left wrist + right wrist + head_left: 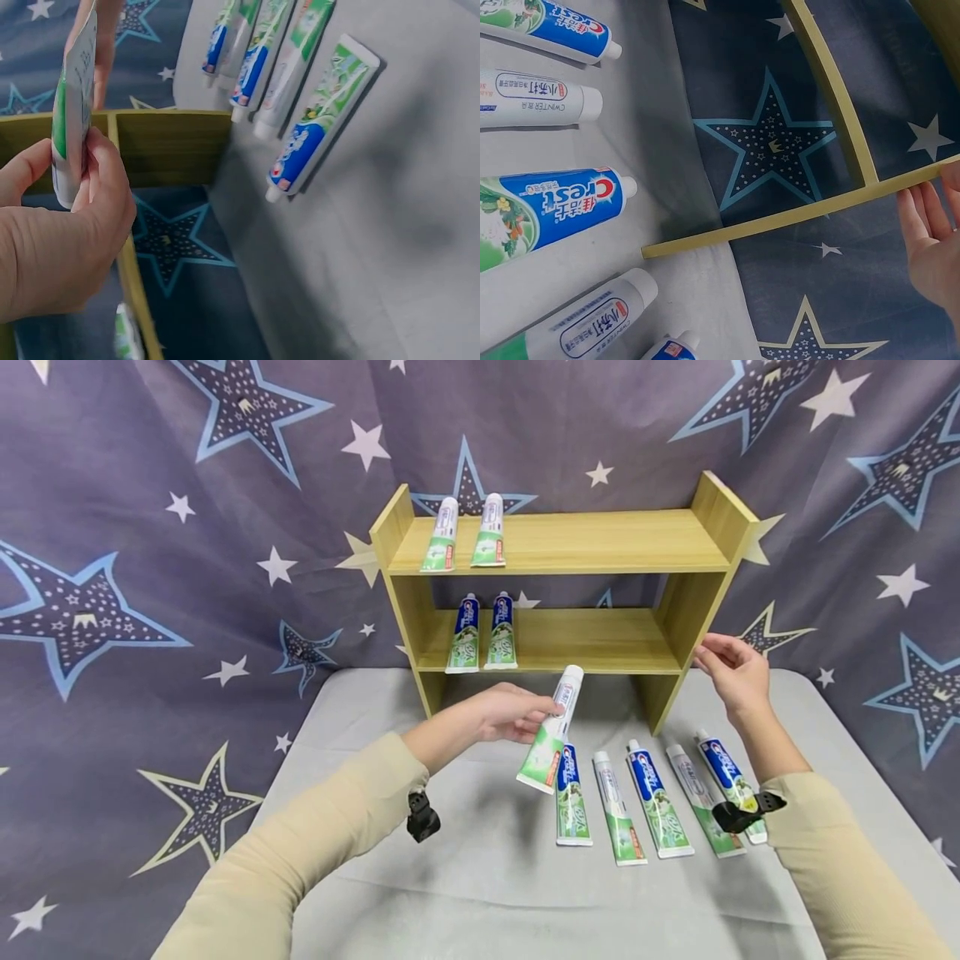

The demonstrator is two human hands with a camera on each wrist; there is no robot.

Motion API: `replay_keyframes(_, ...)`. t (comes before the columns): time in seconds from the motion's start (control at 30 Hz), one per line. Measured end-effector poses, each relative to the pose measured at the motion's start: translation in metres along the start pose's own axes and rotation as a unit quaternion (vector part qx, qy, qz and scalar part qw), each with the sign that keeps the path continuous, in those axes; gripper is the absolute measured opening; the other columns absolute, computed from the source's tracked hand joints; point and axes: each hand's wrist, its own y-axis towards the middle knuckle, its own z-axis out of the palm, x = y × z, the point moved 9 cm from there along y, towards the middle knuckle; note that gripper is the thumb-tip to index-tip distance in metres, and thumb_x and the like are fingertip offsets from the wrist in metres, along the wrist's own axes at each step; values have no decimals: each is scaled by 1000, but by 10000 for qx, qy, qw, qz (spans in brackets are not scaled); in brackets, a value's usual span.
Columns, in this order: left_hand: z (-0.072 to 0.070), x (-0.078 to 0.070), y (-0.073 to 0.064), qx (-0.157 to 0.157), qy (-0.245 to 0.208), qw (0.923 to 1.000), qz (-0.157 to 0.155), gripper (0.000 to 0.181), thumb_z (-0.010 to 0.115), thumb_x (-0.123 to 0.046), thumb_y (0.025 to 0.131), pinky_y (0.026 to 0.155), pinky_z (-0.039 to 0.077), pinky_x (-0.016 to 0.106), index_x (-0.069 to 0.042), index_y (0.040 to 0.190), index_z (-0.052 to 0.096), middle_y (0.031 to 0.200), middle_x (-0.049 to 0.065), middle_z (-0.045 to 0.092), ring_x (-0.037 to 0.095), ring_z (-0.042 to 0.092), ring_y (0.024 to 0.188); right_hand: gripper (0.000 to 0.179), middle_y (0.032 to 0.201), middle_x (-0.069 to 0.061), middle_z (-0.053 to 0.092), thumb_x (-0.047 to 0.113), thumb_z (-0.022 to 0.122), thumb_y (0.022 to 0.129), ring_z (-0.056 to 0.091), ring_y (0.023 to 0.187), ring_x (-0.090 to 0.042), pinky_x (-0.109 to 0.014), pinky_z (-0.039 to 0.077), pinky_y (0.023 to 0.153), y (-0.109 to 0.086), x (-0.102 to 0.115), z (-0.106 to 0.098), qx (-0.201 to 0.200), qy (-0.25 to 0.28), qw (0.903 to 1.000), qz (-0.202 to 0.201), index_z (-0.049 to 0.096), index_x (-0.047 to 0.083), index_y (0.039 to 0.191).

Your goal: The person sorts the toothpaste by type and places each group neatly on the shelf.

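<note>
My left hand [513,714] pinches a white-and-green toothpaste tube [543,747] between thumb and fingers, its cap end up, in front of the wooden shelf [600,643]. In the left wrist view this tube [73,112] is seen nearly edge-on. My right hand [735,672] touches the shelf's right side panel with its fingertips; in the right wrist view the fingers [922,214] look fairly straight against the panel's outer side. Two white-and-green tubes [489,531] lie on the upper board at the left. Two blue-and-green Crest tubes [501,631] lie on the lower board, also at the left.
Several tubes lie in a row on the grey-covered table [420,902], blue Crest tubes [660,802] alternating with white-and-green ones [618,810]. Their caps point towards the shelf. A star-patterned curtain [225,527] hangs behind the table.
</note>
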Motion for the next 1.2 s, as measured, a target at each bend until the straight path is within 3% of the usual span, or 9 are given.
replay_keyframes(0.2,-2,-21,-8,106,-269,9995,125,39,68,-15,89,72,59,22,4,122,59,86,3,66,11,64,75,18,79,12,68,-1,67,85,65,73,2,-10,56,71,0,0,0,-14,12,10000,46,68,17,87)
replay_keyframes(0.47,-8,-49,-22,17,-407,9989,215,41,69,-15,88,97,55,32,4,122,58,101,9,66,13,63,82,22,78,12,68,-3,65,86,64,72,2,-10,56,71,-1,2,1,-29,10,10000,-10,68,19,85)
replay_keyframes(0.6,-9,-61,-31,-10,-211,9995,232,41,69,-18,88,92,57,28,3,122,58,110,10,65,11,62,82,21,77,12,68,-2,66,85,65,71,2,-10,56,71,-1,2,2,-7,65,10000,-11,69,19,85)
replay_keyframes(0.77,-8,-73,-40,16,-7,9997,248,41,69,-20,88,86,58,24,2,121,59,106,8,65,10,59,78,21,78,12,68,-3,66,85,65,71,2,-10,56,70,-1,0,1,3,136,9999,10,69,18,85)
replay_keyframes(1.0,-6,-100,-52,141,-173,9984,511,39,66,-16,90,100,54,34,4,122,57,102,9,63,13,61,85,21,77,12,69,-3,66,85,65,71,2,-10,56,69,1,-1,0,12,160,9999,2,69,18,85)
replay_keyframes(1.2,-15,-127,-63,18,-471,9961,747,45,66,-14,91,102,52,33,5,128,51,107,11,58,15,59,89,24,77,10,69,-6,64,85,65,71,1,-12,57,70,2,-2,1,23,268,9996,24,70,17,84)
